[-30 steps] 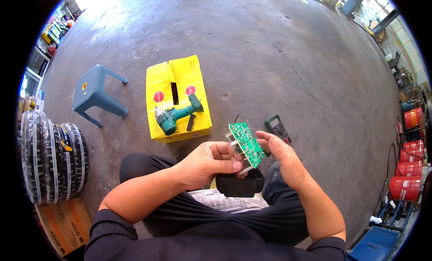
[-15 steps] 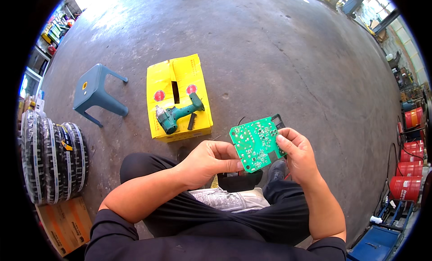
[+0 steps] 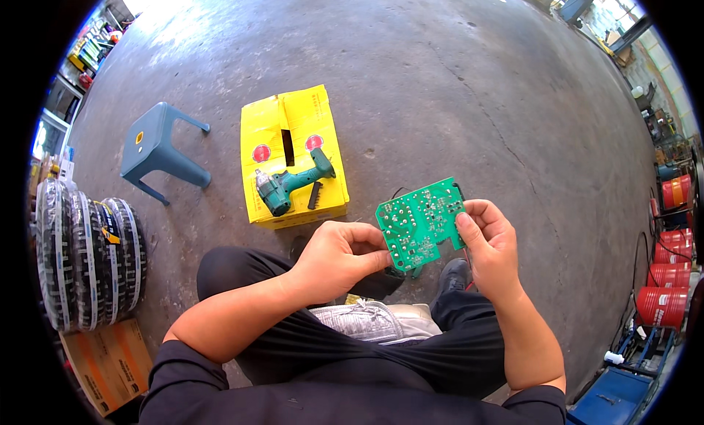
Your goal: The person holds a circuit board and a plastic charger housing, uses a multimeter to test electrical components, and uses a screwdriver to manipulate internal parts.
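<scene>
I hold a green circuit board [image 3: 414, 220], solder side facing up toward me, between both hands. My left hand [image 3: 337, 256] pinches its lower left edge, while my right hand [image 3: 488, 245] grips its right edge with thumb on top. Under the board, a black plastic piece [image 3: 378, 284] is partly hidden. Beyond my left hand, a teal cordless power tool [image 3: 292, 183] lies on a yellow cardboard box [image 3: 284, 110], beside a small black slotted piece [image 3: 314, 196].
A blue-grey plastic stool [image 3: 150, 139] stands left, above wrapped tires [image 3: 92, 264] and a brown carton [image 3: 106, 363]. Red drums [image 3: 660, 304] and a blue metal cart [image 3: 612, 396] line the right side. My bent legs [image 3: 242, 275] are below the board, on the concrete floor [image 3: 440, 95].
The board was tilted nearly upright a second ago; it has turned to show its underside and shifted slightly up. My right hand has closed on its right edge.
</scene>
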Demonstrator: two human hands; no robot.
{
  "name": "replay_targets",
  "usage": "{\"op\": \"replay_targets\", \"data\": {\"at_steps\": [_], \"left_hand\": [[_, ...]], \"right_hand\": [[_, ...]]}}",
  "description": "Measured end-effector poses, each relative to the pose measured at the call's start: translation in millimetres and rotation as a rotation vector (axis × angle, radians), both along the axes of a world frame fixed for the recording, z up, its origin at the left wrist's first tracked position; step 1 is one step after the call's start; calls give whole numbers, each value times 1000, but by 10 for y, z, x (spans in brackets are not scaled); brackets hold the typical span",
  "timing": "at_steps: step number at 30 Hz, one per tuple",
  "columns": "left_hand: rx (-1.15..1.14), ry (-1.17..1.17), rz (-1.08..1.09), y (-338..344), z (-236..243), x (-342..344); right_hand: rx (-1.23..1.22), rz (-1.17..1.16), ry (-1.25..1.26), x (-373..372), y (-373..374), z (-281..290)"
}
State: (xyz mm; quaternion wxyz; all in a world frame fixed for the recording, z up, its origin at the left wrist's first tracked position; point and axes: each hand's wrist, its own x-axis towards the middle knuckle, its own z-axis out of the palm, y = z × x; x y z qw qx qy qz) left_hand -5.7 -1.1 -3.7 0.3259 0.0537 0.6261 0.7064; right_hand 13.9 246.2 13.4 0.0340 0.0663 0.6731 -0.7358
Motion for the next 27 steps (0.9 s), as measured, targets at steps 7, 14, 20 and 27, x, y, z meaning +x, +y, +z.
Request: {"op": "replay_targets", "data": {"at_steps": [7,14,20,27], "left_hand": [[-222,138,-137,-35,157,-70],[140,-308,-259,-60,-6,-62],[77,-383,-163,-26,-75,-5],[149,-434,-38,-1,-113,9]], "right_hand": [[45,7,-64,-30,24,-18],[-103,55,-325,-79,57,-209],[-161,57,-487,-120,70,-257],[-327,112,-600,-140,66,-336]]}}
